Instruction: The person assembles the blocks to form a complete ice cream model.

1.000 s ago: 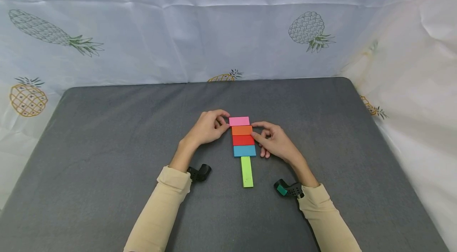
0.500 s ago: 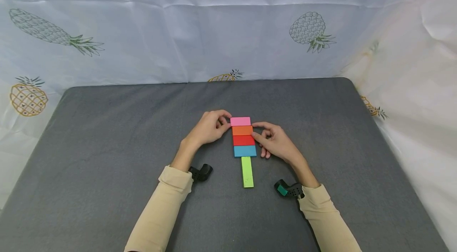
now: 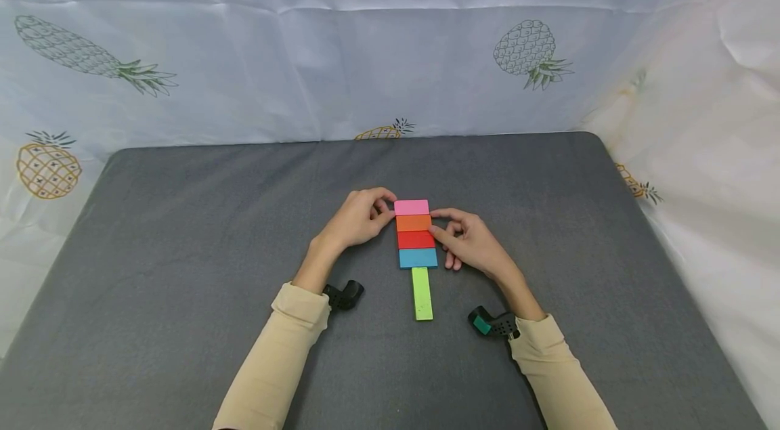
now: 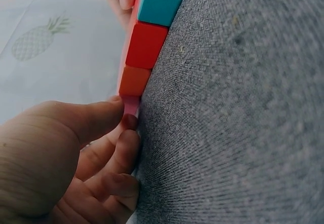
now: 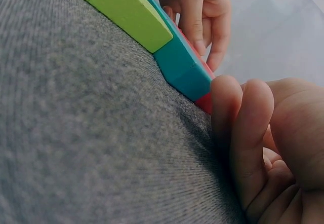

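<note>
Colored blocks lie in a row on the dark grey tabletop [image 3: 213, 281]. The pink block [image 3: 411, 207] is farthest away. Toward me follow the orange block [image 3: 413, 223], red block [image 3: 416, 240] and blue block [image 3: 418, 258], edge to edge. A lime green block [image 3: 422, 294] runs lengthwise from the blue one. My left hand [image 3: 359, 218] has thumb and index fingertip at the pink block's left end, pinching it in the left wrist view. My right hand [image 3: 472, 240] rests thumb and index fingertips against the right ends around the orange block, its other fingers loosely bent.
A pale curtain [image 3: 329, 71] printed with pineapples hangs behind the table's far edge and down the right side. Black wrist cameras [image 3: 347, 294] are on both arms, close over the cloth. Beige sleeves [image 3: 274, 355] reach in from the front.
The pink block has shifted slightly right along with my left hand, more in line with the orange one. My right hand has stayed nearly still.
</note>
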`<state>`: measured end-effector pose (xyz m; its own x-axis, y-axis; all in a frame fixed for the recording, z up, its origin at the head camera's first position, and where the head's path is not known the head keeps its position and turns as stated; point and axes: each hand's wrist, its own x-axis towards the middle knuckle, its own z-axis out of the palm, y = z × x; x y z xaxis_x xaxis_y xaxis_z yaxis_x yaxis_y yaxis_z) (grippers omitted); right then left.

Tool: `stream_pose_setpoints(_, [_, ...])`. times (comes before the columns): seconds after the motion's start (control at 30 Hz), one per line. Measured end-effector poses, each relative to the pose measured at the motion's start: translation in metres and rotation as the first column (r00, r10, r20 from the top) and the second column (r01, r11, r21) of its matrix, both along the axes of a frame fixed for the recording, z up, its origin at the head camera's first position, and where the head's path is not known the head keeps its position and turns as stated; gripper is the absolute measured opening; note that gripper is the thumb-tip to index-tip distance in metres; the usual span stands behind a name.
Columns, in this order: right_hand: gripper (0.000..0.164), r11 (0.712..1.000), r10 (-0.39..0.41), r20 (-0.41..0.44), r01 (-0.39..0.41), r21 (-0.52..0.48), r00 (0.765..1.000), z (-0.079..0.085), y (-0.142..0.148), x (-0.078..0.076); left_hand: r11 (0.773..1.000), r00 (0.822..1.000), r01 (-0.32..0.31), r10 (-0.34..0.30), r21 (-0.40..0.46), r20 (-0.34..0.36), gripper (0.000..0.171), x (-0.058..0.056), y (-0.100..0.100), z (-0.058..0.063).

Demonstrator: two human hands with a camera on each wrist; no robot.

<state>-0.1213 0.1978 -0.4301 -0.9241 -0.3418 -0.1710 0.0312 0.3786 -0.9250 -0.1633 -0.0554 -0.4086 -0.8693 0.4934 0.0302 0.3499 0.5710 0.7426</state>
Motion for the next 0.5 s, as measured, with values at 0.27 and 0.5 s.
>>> stream_pose_setpoints(0.27, [0.042,1.0,0.0,0.001,0.0,-0.005,1.0,-0.0006,0.0004,0.0001,1.0,1.0,-0.009,0.009,0.005,0.012,0.026,0.0014,0.0013,0.001])
stream_pose_setpoints(0.5, [0.042,1.0,0.0,0.004,0.0,-0.01,1.0,-0.0001,0.0005,-0.0001,1.0,1.0,-0.019,0.019,-0.001,0.013,0.026,0.0018,0.0024,0.0008])
